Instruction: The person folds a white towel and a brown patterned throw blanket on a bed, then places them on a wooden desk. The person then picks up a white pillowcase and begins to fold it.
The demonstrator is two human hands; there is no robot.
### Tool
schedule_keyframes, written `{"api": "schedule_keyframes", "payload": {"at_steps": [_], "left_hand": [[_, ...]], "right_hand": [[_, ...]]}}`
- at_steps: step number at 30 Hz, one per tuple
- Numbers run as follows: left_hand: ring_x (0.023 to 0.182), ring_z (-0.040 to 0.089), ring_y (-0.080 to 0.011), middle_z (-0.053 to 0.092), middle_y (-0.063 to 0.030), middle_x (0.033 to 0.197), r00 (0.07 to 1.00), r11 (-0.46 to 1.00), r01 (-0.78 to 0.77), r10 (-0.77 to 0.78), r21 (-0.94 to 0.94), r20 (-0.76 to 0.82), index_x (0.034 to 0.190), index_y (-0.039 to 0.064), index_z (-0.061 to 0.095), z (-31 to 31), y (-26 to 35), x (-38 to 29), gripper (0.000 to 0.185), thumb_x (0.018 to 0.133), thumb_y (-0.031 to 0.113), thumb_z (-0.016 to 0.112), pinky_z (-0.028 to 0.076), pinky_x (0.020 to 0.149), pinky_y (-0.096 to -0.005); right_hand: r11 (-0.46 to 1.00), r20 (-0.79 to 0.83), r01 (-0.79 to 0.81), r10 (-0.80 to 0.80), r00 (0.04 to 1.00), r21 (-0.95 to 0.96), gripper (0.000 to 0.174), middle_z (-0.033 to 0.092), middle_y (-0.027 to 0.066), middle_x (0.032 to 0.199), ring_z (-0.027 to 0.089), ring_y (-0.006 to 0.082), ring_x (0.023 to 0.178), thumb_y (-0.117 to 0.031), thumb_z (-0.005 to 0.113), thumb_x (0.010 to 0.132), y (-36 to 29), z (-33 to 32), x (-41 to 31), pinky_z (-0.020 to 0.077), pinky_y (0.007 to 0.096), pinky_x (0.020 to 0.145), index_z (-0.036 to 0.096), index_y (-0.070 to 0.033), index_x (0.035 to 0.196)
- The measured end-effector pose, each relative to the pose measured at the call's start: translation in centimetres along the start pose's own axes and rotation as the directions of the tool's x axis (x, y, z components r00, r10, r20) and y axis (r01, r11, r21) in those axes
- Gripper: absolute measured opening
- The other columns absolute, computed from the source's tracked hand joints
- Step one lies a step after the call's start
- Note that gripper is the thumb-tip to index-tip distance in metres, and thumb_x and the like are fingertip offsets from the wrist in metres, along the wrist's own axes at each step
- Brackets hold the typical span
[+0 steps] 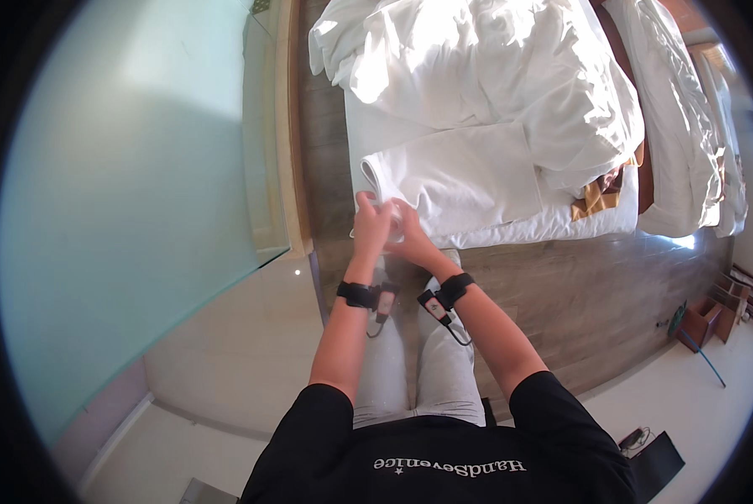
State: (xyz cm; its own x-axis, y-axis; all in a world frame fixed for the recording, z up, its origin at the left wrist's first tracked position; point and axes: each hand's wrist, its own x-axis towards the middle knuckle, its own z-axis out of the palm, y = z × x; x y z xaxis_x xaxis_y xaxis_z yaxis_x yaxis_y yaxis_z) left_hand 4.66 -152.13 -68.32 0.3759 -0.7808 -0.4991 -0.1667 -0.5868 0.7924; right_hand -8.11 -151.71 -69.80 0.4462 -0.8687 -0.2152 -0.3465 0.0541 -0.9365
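Observation:
A white cloth (471,173), seemingly a towel, lies spread over the near end of a bed, its left end turned over in a loose fold. My left hand (371,228) grips that folded end near the mattress corner. Close beside it on the right, my right hand (411,236) pinches the same end, fingers slightly blurred. The bit of cloth between my fingers is partly hidden by the hands. Under the cloth is the white-sheeted mattress (578,217).
A rumpled white duvet (471,69) covers the bed's far part, with a gold-brown cloth (597,196) at its right. A frosted glass panel (131,189) with a wooden sill (296,157) stands left. Further right are another bed (672,138) and wooden furniture (707,321) on the wood-look floor (540,283).

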Motion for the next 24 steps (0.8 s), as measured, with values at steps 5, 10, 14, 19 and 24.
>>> {"api": "schedule_keyframes", "payload": {"at_steps": [5, 10, 14, 19, 24], "left_hand": [[0.083, 0.064, -0.0407, 0.065, -0.0249, 0.087, 0.998, 0.994, -0.04, 0.046, 0.106, -0.05, 0.111, 0.004, 0.046, -8.5, -2.3, 4.3, 0.033, 0.088, 0.025, 0.055, 0.048, 0.069, -0.0458], [0.077, 0.064, -0.038, 0.064, -0.0201, 0.082, 0.95, 0.958, -0.125, 0.19, 0.256, -0.247, 0.115, 0.006, 0.047, -16.5, -6.2, 7.2, 0.031, 0.092, 0.025, 0.053, 0.047, 0.065, -0.0448], [0.081, 0.067, -0.0323, 0.065, -0.0188, 0.081, 0.971, 0.82, 0.039, 0.105, 0.571, -0.216, 0.12, 0.011, 0.041, -17.9, -7.3, 9.2, 0.027, 0.097, 0.025, 0.041, 0.049, 0.063, -0.0456], [0.065, 0.067, -0.0282, 0.067, -0.0135, 0.074, 0.991, 0.98, -0.068, 0.045, 0.189, 0.124, 0.118, 0.017, 0.036, -13.6, -7.7, 9.9, 0.02, 0.099, 0.019, 0.038, 0.051, 0.054, -0.0393], [0.088, 0.064, -0.0194, 0.064, -0.0131, 0.106, 0.982, 0.999, -0.011, 0.02, -0.05, 0.186, 0.129, 0.01, 0.035, -9.6, -10.6, 9.3, 0.036, 0.099, 0.028, 0.043, 0.047, 0.08, -0.0351]], "right_hand": [[0.971, -0.133, -0.234, 0.239, 0.962, 0.056, 0.046, 0.057, 0.0239, 0.106, 0.054, 0.0407, 0.104, 0.006, 0.05, 0.073, -3.4, 7.3, 1.4, 0.0435, 0.0425, 0.09, 0.05, -0.004, 0.118], [0.99, 0.013, -0.131, 0.131, 0.991, 0.047, 0.048, 0.062, 0.0231, 0.103, 0.058, 0.0406, 0.099, 0.002, 0.047, 0.074, -5.6, 13.2, 5.4, 0.0457, 0.0421, 0.085, 0.053, -0.007, 0.121], [0.981, 0.145, -0.148, 0.129, 0.981, 0.127, 0.056, 0.056, 0.0227, 0.122, 0.053, 0.0354, 0.114, -0.009, 0.055, 0.08, -3.8, 16.3, 6.9, 0.0413, 0.0381, 0.096, 0.042, -0.007, 0.135], [0.715, 0.303, -0.463, 0.352, 0.886, 0.523, 0.071, 0.037, 0.0144, 0.144, 0.038, 0.0276, 0.13, -0.034, 0.062, 0.087, 0.4, 15.8, 7.5, 0.0346, 0.0436, 0.103, 0.027, -0.01, 0.144], [0.633, 0.134, -0.552, 0.584, 0.801, 0.543, 0.06, 0.045, 0.0093, 0.136, 0.048, 0.0226, 0.118, -0.029, 0.059, 0.088, 6.4, 13.6, 7.3, 0.0416, 0.0415, 0.093, 0.032, -0.01, 0.139]]}}
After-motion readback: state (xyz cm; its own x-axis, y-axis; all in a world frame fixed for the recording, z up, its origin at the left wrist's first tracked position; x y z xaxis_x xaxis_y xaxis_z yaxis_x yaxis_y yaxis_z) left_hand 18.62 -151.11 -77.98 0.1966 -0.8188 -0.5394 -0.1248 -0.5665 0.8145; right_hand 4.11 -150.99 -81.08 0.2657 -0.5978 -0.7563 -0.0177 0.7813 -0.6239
